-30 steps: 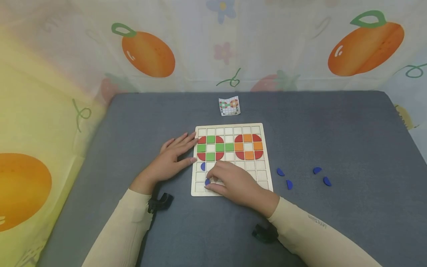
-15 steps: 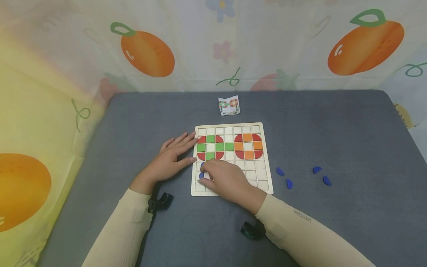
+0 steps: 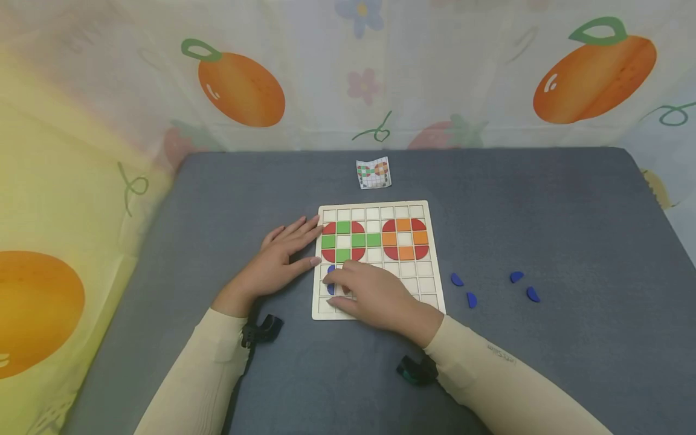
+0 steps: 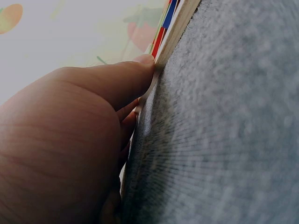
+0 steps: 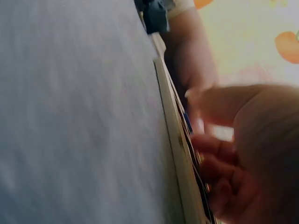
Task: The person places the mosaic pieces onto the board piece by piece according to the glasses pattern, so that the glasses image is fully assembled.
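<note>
A pale wooden grid board (image 3: 424, 302) lies on the grey table, set with red, green and orange pieces in its upper rows. My left hand (image 3: 277, 260) rests at the board's left edge, fingers straight, thumb touching the rim. Over the lower left cells hovers my right hand (image 3: 375, 296), its index finger and thumb apart. Between these fingertips a blue half-circle piece (image 3: 330, 290) lies in a cell, partly covered by the index finger. Another blue half-circle piece (image 3: 330, 269) sits in the cell above. Contact between the right fingers and the lower piece is hard to make out.
Several loose blue half-circle pieces (image 3: 472, 300) lie on the table (image 3: 571, 223) right of the board. A small printed pattern card (image 3: 374, 173) lies behind the board. A fruit-print cloth (image 3: 326, 78) hangs behind the table.
My right hand has moved left and up with the lower blue half-circle, which now lies in the cell under the other; its hold looks loosened. The left hand stays put.
</note>
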### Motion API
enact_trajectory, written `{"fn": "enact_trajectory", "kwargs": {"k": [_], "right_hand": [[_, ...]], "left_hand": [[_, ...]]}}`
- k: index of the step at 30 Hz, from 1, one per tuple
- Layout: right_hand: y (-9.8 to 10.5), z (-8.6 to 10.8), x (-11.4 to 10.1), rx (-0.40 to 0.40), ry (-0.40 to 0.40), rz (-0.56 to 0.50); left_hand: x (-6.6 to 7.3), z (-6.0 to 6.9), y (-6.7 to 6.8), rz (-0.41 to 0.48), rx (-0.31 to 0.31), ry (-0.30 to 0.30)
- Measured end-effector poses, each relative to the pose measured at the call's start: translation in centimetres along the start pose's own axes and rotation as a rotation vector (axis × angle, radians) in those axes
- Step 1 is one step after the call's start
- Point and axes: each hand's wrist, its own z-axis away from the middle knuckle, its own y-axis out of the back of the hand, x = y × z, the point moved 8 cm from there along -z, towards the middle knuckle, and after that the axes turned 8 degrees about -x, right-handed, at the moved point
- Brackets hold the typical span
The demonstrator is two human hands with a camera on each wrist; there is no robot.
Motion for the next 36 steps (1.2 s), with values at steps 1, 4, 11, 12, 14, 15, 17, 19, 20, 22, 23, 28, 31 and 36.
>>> {"fn": "enact_trajectory", "kwargs": {"k": [1, 4, 11, 12, 14, 15, 17, 19, 20, 22, 23, 28, 31, 36], "right_hand": [[0.2, 0.1, 0.2, 0.004, -0.004, -0.035], [1.1, 0.7, 0.6, 0.038, 0.002, -0.198], [3.8, 2.4, 2.3, 0.162, 0.038, -0.562], [4.1, 2.7, 2.6, 0.178, 0.045, -0.601], [4.7, 3.3, 3.1, 0.200, 0.069, -0.682], [5.1, 3.6, 3.3, 0.210, 0.084, -0.715], [5.6, 4.3, 3.8, 0.228, 0.130, -0.774], [6.2, 5.0, 4.3, 0.236, 0.173, -0.835], [6.4, 5.3, 4.6, 0.240, 0.190, -0.849], [6.8, 6.0, 5.3, 0.245, 0.219, -0.883], [6.9, 6.4, 5.7, 0.247, 0.224, -0.902], [7.7, 8.5, 7.9, 0.274, 0.198, -0.918], [8.2, 10.0, 9.1, 0.299, 0.146, -0.904], [9.0, 12.4, 11.1, 0.382, 0.089, -0.901]], "left_hand": [[0.0, 0.0, 0.0, 0.000, 0.000, -0.004], [0.0, 0.0, -0.1, -0.004, -0.004, -0.005], [0.0, 0.0, -0.1, -0.012, -0.010, 0.014], [0.1, 0.0, -0.1, -0.012, -0.011, 0.015], [0.1, 0.0, -0.1, -0.014, -0.013, 0.015], [0.1, 0.0, -0.1, -0.014, -0.013, 0.014], [0.2, 0.0, 0.0, -0.012, -0.013, 0.011], [0.2, 0.0, 0.0, -0.008, -0.012, 0.008], [0.2, 0.0, 0.0, -0.007, -0.011, 0.006], [0.2, 0.0, 0.0, -0.003, -0.010, 0.006], [0.2, 0.1, 0.0, -0.001, -0.010, 0.006], [0.1, 0.1, 0.0, 0.001, -0.016, 0.015], [0.1, 0.1, -0.1, 0.003, -0.020, 0.018], [0.1, 0.1, -0.1, 0.010, -0.021, 0.023]]}}
